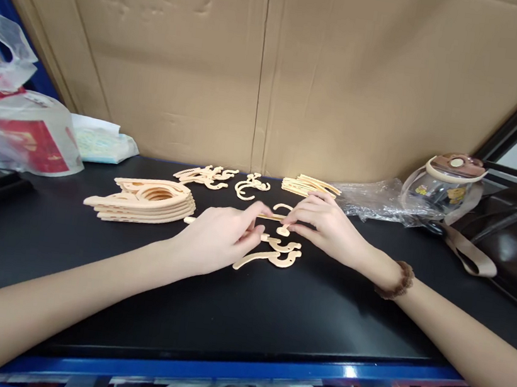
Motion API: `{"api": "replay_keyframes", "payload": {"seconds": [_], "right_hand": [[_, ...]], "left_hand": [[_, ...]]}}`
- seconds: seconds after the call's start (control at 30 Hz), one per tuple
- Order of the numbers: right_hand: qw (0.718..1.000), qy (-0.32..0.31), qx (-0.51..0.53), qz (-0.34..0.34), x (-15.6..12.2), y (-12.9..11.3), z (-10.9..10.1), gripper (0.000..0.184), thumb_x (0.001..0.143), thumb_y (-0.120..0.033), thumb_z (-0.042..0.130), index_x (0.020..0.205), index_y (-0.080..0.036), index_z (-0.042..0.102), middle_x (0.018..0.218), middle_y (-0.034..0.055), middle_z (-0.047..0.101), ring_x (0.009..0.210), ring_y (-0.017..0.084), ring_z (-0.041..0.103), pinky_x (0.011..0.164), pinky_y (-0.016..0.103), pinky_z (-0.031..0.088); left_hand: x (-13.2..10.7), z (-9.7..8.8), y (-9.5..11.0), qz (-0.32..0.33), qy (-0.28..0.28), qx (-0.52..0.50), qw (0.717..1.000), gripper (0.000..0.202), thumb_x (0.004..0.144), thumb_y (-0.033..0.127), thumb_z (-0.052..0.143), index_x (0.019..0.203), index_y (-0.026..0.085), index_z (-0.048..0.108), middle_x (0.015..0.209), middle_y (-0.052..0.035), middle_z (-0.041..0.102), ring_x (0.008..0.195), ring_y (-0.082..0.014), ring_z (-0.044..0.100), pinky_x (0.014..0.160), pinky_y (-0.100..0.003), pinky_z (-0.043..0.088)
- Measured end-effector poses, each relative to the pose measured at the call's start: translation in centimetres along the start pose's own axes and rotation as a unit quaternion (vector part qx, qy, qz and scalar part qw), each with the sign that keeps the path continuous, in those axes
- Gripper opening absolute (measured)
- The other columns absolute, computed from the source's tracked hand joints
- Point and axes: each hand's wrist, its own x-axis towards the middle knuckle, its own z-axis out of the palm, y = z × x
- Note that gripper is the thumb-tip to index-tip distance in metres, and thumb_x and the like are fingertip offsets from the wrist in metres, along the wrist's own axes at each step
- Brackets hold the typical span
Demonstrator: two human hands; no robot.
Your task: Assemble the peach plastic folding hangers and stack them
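Observation:
Beige plastic pieces of folding clothes hangers lie on the black tabletop (232, 317). My left hand (219, 236) is closed, thumb and fingers pinching one end of a thin beige strip (270, 217). My right hand (325, 224) has its fingers closed at the strip's other end, beside a small rounded end piece (283, 230). Just behind those fingertips, a curved hook (283, 207) shows. In front of both hands rest loose hanger arms (284, 260). Part of another beige piece (189, 220) peeks out behind my left hand. My fingers partly hide what they grip.
A stack of folded hangers (143, 204) stands left. Along the back lie hanger arms (206, 176), hooks (252, 186) and strips (310, 185). Clear plastic wrap (376, 199) and a transparent bottle (447, 188) are right; a plastic bag (33, 132) is left. Cardboard (185, 57) closes the back.

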Motion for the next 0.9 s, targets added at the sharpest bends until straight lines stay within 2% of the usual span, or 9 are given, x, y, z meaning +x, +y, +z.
{"api": "replay_keyframes", "payload": {"seconds": [0.07, 0.13, 0.27, 0.4, 0.57, 0.7, 0.8, 0.9], "right_hand": [[1.0, 0.0, 0.005, 0.0, 0.1, 0.0, 0.0, 0.014, 0.092, -0.026, 0.054, 0.088, -0.021, 0.066, 0.087, 0.0011, 0.069, 0.087, 0.017, 0.058, 0.096, 0.038, 0.033], [1.0, 0.0, 0.014, -0.003, 0.1, -0.1, 0.1, 0.012, 0.092, -0.026, 0.055, 0.089, -0.021, 0.066, 0.087, 0.0007, 0.07, 0.086, 0.017, 0.058, 0.095, 0.037, 0.034], [1.0, 0.007, 0.029, -0.005, 0.2, -0.3, 0.3, 0.01, 0.091, -0.025, 0.057, 0.089, -0.02, 0.066, 0.088, 0.0005, 0.07, 0.086, 0.016, 0.059, 0.093, 0.036, 0.036], [0.999, 0.009, 0.039, 0.0, 0.2, -0.6, 0.2, 0.011, 0.092, -0.024, 0.055, 0.089, -0.021, 0.065, 0.088, 0.0003, 0.071, 0.085, 0.017, 0.061, 0.095, 0.037, 0.036], [0.998, 0.019, 0.062, 0.001, 0.1, -0.9, 0.4, 0.01, 0.092, -0.023, 0.055, 0.091, -0.022, 0.065, 0.091, -0.002, 0.071, 0.084, 0.014, 0.064, 0.103, 0.038, 0.031], [0.997, 0.017, 0.073, -0.003, 0.0, -0.9, 0.6, 0.01, 0.092, -0.024, 0.055, 0.092, -0.022, 0.065, 0.087, -0.002, 0.071, 0.081, 0.013, 0.064, 0.102, 0.037, 0.033], [0.996, 0.019, 0.082, -0.004, 0.0, -0.9, 0.7, 0.011, 0.092, -0.025, 0.055, 0.091, -0.022, 0.065, 0.085, -0.0022, 0.071, 0.079, 0.013, 0.063, 0.102, 0.037, 0.033], [0.995, 0.024, 0.095, -0.007, 0.0, -1.0, 0.7, 0.011, 0.091, -0.026, 0.056, 0.09, -0.022, 0.066, 0.083, -0.0021, 0.071, 0.078, 0.013, 0.063, 0.1, 0.037, 0.034]], "left_hand": [[-0.1, 0.3, 0.2, 0.006, -0.007, 0.012, 1.0, 0.027, 0.095, 0.038, 0.035, 0.098, 0.023, 0.057, 0.064, 0.0029, 0.061, 0.059, -0.0175, 0.057, 0.054, -0.025, 0.032], [-0.1, 0.6, 0.3, 0.014, -0.009, 0.023, 1.0, 0.03, 0.095, 0.04, 0.035, 0.086, 0.022, 0.057, 0.066, 0.002, 0.062, 0.059, -0.0169, 0.057, 0.053, -0.025, 0.031], [-0.2, 0.8, 0.2, 0.027, -0.006, -0.001, 1.0, 0.028, 0.097, 0.04, 0.03, 0.091, 0.022, 0.05, 0.068, 0.0028, 0.062, 0.054, -0.0148, 0.056, 0.055, -0.025, 0.034], [-0.1, 0.6, 0.1, 0.014, -0.027, -0.026, 0.999, 0.027, 0.098, 0.043, 0.025, 0.095, 0.022, 0.042, 0.062, 0.0047, 0.058, 0.052, -0.0165, 0.056, 0.056, -0.026, 0.036], [0.0, 0.8, 0.2, 0.01, -0.044, -0.033, 0.998, 0.024, 0.097, 0.04, 0.026, 0.096, 0.023, 0.042, 0.058, 0.0053, 0.055, 0.053, -0.0174, 0.056, 0.053, -0.026, 0.033], [0.0, 1.4, 0.1, 0.017, -0.01, -0.006, 1.0, 0.028, 0.092, 0.045, 0.038, 0.08, 0.022, 0.046, 0.057, 0.0039, 0.052, 0.052, -0.0156, 0.053, 0.05, -0.025, 0.027], [0.0, 1.7, -0.1, 0.021, 0.015, -0.002, 1.0, 0.04, 0.089, 0.053, 0.041, 0.066, 0.02, 0.041, 0.055, 0.0032, 0.049, 0.049, -0.0136, 0.049, 0.049, -0.025, 0.025], [0.0, 1.8, -0.1, 0.021, 0.017, -0.02, 0.999, 0.042, 0.088, 0.054, 0.043, 0.063, 0.02, 0.036, 0.054, 0.0038, 0.047, 0.048, -0.0124, 0.046, 0.048, -0.024, 0.025]]}}
